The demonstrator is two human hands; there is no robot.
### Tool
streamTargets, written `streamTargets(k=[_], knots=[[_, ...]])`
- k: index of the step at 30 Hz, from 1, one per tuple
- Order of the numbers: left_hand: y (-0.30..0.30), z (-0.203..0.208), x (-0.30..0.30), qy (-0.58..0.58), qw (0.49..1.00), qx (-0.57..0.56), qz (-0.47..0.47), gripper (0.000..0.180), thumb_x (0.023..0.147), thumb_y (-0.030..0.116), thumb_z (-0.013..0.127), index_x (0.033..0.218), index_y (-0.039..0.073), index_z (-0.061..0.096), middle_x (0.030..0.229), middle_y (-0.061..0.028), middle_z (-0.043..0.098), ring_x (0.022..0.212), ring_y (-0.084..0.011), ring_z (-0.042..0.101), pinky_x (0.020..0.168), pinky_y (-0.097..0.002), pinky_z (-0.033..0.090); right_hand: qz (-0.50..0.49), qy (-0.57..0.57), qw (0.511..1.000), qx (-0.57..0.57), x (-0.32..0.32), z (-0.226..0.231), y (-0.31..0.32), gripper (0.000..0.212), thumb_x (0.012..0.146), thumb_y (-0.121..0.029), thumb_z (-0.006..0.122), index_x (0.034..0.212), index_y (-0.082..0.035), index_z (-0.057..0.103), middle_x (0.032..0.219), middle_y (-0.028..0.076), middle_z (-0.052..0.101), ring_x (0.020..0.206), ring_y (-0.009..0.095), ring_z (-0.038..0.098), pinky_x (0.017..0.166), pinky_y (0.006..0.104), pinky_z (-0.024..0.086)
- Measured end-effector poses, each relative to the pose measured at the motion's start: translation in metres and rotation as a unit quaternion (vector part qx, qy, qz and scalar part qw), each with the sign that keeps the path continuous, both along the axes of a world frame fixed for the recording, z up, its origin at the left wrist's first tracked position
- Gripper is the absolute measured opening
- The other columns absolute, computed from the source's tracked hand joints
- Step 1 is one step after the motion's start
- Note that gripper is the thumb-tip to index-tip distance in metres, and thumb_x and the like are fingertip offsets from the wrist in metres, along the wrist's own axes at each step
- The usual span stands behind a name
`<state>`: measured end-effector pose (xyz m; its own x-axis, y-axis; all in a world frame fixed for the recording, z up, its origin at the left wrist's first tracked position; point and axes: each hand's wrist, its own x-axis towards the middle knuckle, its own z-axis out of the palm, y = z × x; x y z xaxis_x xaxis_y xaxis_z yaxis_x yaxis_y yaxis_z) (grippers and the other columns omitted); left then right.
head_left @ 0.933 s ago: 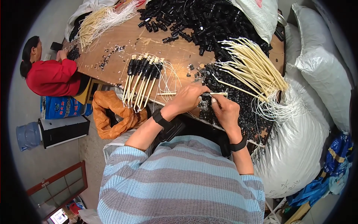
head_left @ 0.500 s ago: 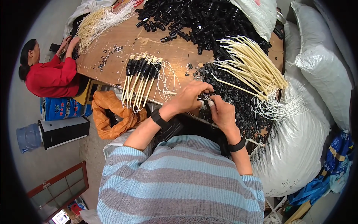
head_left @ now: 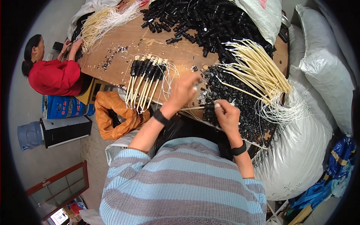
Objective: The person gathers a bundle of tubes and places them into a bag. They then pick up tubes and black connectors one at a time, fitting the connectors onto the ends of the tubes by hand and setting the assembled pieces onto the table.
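Observation:
My right hand (head_left: 228, 114) is closed with thumb and fingers pinched on a black plastic fitting (head_left: 210, 109) at the table's near edge. From that fitting a cream tube (head_left: 194, 108) sticks out to the left. My left hand (head_left: 183, 90) hangs just above and left of it, its fingers smeared by motion. Under and beyond my right hand spreads a heap of small black plastic pieces (head_left: 245, 112). To the left of my left hand lies a row of black fittings (head_left: 148, 69) with cream tubes and thin white wires.
A bundle of cream tubes (head_left: 258, 71) with white wires lies right, below a large pile of black fittings (head_left: 210, 22). Stuffed white sacks (head_left: 296, 157) crowd the right side. An orange sack (head_left: 105, 123) stands left on the floor. A person in red (head_left: 54, 77) works at the far left.
My left hand has parted from my right and moved up and left. The black fitting with its cream tube now shows at my right hand.

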<state>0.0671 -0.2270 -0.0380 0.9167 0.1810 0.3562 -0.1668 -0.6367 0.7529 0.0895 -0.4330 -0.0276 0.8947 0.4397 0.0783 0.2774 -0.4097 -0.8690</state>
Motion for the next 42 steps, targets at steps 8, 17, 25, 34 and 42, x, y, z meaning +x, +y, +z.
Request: streamTargets(k=[8,17,25,34,42], knots=[[0.031,-0.021,0.022,0.128,0.991,-0.011,0.020,0.032,0.073,-0.007,0.058,0.103,0.004,0.063,0.092,-0.0094,0.066,0.082,-0.0203,0.063,0.071,-0.0319,0.051,-0.075,0.106,0.991,0.033,0.011,-0.002,-0.007,0.012,0.083,-0.013,0.064,0.087,-0.003,0.068,0.052,0.000,0.046,0.049,0.007,0.040,0.047,0.0255,0.035],[-0.052,0.009,0.003,0.024,0.986,-0.144,-0.077,0.018,0.073,-0.008,0.058,0.089,0.000,0.060,0.078,-0.0033,0.059,0.070,-0.0115,0.059,0.063,-0.0240,0.048,-0.031,0.221,0.966,0.133,0.018,-0.006,0.003,0.008,0.084,-0.008,0.063,0.086,-0.001,0.067,0.059,-0.009,0.050,0.054,-0.001,0.038,0.048,0.0189,0.028],[-0.055,0.001,0.002,0.057,0.986,-0.154,-0.033,0.023,0.070,-0.004,0.063,0.092,0.001,0.065,0.075,-0.0038,0.059,0.068,-0.0128,0.057,0.061,-0.0230,0.046,-0.030,0.180,0.971,0.154,0.011,-0.011,0.002,0.008,0.088,-0.008,0.063,0.090,-0.002,0.067,0.063,-0.011,0.048,0.054,-0.001,0.035,0.049,0.0181,0.025],[-0.041,0.005,0.002,0.016,0.995,-0.071,-0.061,0.025,0.068,-0.001,0.066,0.093,0.001,0.068,0.080,-0.0089,0.064,0.071,-0.0188,0.062,0.065,-0.0279,0.049,-0.028,0.222,0.951,0.211,0.012,-0.002,-0.007,0.010,0.086,-0.010,0.065,0.091,-0.001,0.067,0.060,-0.006,0.052,0.050,0.002,0.039,0.045,0.0198,0.028],[-0.034,0.012,-0.001,0.081,0.985,-0.032,-0.151,0.035,0.069,0.005,0.063,0.104,0.003,0.065,0.093,-0.0164,0.068,0.084,-0.0322,0.066,0.074,-0.0354,0.053,-0.029,0.246,0.939,0.239,0.012,0.009,-0.016,0.019,0.085,-0.002,0.059,0.100,-0.003,0.069,0.064,-0.003,0.055,0.048,0.005,0.042,0.043,0.0211,0.031]])
